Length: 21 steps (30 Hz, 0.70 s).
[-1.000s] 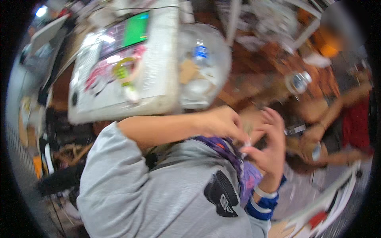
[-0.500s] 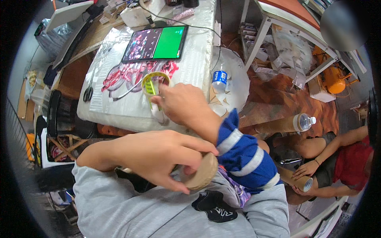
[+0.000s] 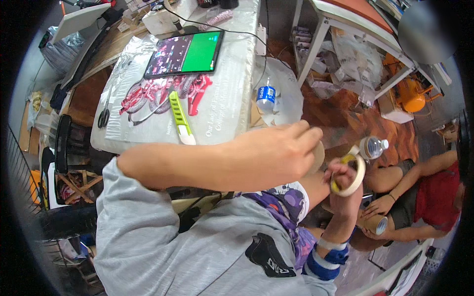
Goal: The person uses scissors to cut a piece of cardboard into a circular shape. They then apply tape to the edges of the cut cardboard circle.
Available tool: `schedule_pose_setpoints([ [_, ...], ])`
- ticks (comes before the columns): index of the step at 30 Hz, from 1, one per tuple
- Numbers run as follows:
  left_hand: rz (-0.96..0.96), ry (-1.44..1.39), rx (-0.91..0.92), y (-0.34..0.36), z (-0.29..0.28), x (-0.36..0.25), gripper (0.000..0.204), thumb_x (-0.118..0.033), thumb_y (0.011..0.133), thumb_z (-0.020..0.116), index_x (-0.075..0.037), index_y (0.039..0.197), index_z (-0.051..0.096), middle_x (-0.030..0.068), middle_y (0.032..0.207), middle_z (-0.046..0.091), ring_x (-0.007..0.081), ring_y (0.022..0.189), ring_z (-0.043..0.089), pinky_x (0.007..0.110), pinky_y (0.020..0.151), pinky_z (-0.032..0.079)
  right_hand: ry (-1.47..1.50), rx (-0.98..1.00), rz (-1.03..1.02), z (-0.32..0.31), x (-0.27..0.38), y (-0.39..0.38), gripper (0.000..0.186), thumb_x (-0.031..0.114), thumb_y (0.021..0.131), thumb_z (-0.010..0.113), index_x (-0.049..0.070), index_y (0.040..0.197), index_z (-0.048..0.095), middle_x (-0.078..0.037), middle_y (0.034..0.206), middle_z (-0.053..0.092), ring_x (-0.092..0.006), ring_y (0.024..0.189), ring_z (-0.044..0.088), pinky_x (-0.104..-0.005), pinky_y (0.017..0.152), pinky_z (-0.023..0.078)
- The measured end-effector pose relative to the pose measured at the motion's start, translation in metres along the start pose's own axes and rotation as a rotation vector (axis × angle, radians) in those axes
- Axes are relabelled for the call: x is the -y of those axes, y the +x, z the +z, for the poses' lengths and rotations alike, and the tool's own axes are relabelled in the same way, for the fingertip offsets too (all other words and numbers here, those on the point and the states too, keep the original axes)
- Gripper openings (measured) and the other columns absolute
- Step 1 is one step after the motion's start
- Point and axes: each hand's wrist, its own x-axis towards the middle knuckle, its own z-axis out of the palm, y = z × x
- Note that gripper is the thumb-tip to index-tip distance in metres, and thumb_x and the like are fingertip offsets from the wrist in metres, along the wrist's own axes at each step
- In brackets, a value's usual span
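My left hand (image 3: 284, 155) reaches across my body to the right, its fingers closed around a brown cardboard disc (image 3: 318, 157) that is mostly hidden behind them. Just beyond it is my right hand (image 3: 340, 177), with a roll of masking tape (image 3: 359, 180) hooked over its fingers. The tape is cream outside and yellow inside. On the table, a lime-green utility knife (image 3: 179, 116) lies on a printed bicycle picture under clear plastic. A blue band with white stripes (image 3: 326, 259) wraps my right forearm.
A tablet (image 3: 185, 54) and black-handled scissors (image 3: 103, 118) rest on the plastic-covered table (image 3: 227, 113). A blue-labelled bottle (image 3: 266, 98) stands beyond its right edge. At right, a seated person in red (image 3: 434, 202) holds a cardboard tube (image 3: 375, 224); a clear bottle end (image 3: 374, 147) shows nearby.
My right hand has lifted the tape roll off the table and swung right and nearer, uncovering the utility knife. My left hand has moved right and away from my chest with the cardboard disc.
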Motion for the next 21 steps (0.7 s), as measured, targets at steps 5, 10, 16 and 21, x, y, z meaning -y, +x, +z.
schedule_pose_setpoints([
  [5,0.158,0.052,0.217,0.051,0.045,-0.038,0.033,-0.012,0.075,0.059,0.011,0.099,0.065,0.0279,0.131,0.050,0.0378,0.120,0.053,0.038,0.098,0.049,-0.041,-0.101,-0.083,-0.022,-0.014,-0.069,0.054,0.039,0.084,0.075,-0.004,0.115,0.066,-0.007,0.088,0.066,-0.0157,0.075,0.063,-0.0271,0.068,0.050],
  [10,0.356,0.235,0.166,0.081,0.072,-0.076,0.026,-0.012,0.072,0.060,0.011,0.084,0.066,0.0287,0.131,0.051,0.0383,0.117,0.053,0.039,0.100,0.048,-0.048,-0.442,0.143,-0.011,0.008,-0.096,0.027,0.016,0.081,0.079,-0.001,0.099,0.069,-0.002,0.083,0.068,-0.0063,0.072,0.059,-0.0222,0.063,0.047],
  [16,0.517,0.298,0.103,0.105,0.079,-0.114,0.029,-0.014,0.072,0.064,0.009,0.089,0.065,0.0286,0.131,0.051,0.0376,0.116,0.054,0.042,0.100,0.047,-0.067,-0.445,-0.026,-0.024,-0.003,-0.118,0.032,0.006,0.079,0.076,-0.002,0.109,0.068,-0.005,0.091,0.070,-0.0092,0.077,0.061,-0.0247,0.069,0.050],
  [21,0.284,-0.435,0.089,0.120,0.054,-0.101,0.055,-0.011,0.072,0.077,0.003,0.120,0.055,0.0200,0.125,0.057,0.0264,0.109,0.058,0.037,0.095,0.048,0.070,-0.493,-0.271,-0.021,0.005,-0.131,0.033,0.005,0.082,0.074,-0.002,0.114,0.066,-0.005,0.103,0.067,-0.0114,0.086,0.061,-0.0265,0.076,0.050],
])
